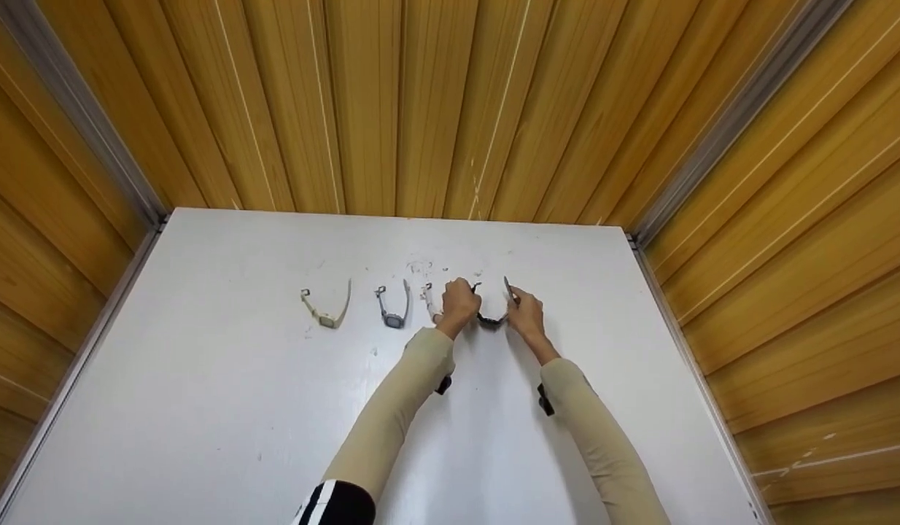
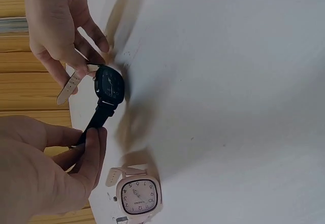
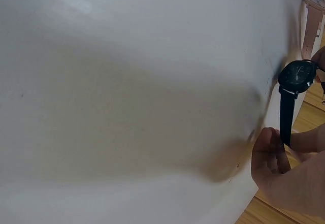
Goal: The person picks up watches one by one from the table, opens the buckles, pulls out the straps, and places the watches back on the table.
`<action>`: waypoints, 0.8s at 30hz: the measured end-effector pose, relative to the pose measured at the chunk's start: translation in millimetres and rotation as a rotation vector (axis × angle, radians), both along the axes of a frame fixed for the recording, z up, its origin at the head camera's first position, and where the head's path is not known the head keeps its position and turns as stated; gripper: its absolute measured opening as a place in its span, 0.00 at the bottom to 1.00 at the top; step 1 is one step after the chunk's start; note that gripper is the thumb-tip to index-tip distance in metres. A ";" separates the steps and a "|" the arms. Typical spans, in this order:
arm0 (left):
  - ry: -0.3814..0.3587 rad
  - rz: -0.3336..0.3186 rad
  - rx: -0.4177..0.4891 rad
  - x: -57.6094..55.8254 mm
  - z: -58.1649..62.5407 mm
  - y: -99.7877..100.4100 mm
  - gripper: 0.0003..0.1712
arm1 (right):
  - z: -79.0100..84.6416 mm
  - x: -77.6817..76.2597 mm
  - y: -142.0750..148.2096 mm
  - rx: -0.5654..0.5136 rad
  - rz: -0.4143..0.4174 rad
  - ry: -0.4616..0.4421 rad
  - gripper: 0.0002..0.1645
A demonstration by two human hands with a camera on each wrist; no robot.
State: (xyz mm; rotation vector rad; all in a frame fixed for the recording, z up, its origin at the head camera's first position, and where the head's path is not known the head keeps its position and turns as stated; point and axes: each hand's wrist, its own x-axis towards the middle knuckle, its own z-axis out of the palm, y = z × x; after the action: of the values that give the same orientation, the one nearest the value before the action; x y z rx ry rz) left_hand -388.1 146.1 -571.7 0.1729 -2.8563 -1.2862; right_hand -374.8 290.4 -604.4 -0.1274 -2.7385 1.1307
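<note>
A black wristwatch with a dark dial is held strap-up between both hands at the row's right end. My left hand pinches the strap half with the buckle between thumb and fingers. The other strap half, with a tan underside, is gripped by my right hand. In the left wrist view the watch case faces the camera, close over the table. Just left of my left hand is a pale pink watch with a square case, partly covered by that hand in the head view.
Further left on the white table stand a grey-blue watch and a pale yellow-green watch, straps pointing to the back. Small dark marks dot the tabletop. Wood-patterned panels rise behind the back edge and at both sides.
</note>
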 end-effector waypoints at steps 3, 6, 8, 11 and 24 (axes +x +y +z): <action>-0.025 0.007 -0.018 2.3 -4.8 0.8 0.08 | -3.8 0.5 -0.4 0.008 -0.012 0.019 0.19; -0.061 0.010 -0.025 4.7 -9.3 1.9 0.10 | -6.7 0.7 -0.9 0.006 -0.033 0.015 0.16; -0.079 0.017 -0.021 7.0 -11.8 2.5 0.09 | -8.2 0.9 -1.5 -0.001 -0.038 -0.003 0.14; -0.075 0.028 -0.023 9.9 -15.6 2.9 0.08 | -10.5 1.1 -2.8 -0.011 -0.040 -0.034 0.13; 0.092 -0.005 -0.058 -1.1 -12.7 -11.5 0.10 | -9.0 -1.6 3.5 0.004 0.002 0.016 0.15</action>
State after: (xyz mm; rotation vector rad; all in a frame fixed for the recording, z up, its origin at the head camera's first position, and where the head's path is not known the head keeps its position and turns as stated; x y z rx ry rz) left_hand -389.2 134.6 -584.3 0.1035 -2.8146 -1.1776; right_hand -376.4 293.9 -613.3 -0.1150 -2.7268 1.1220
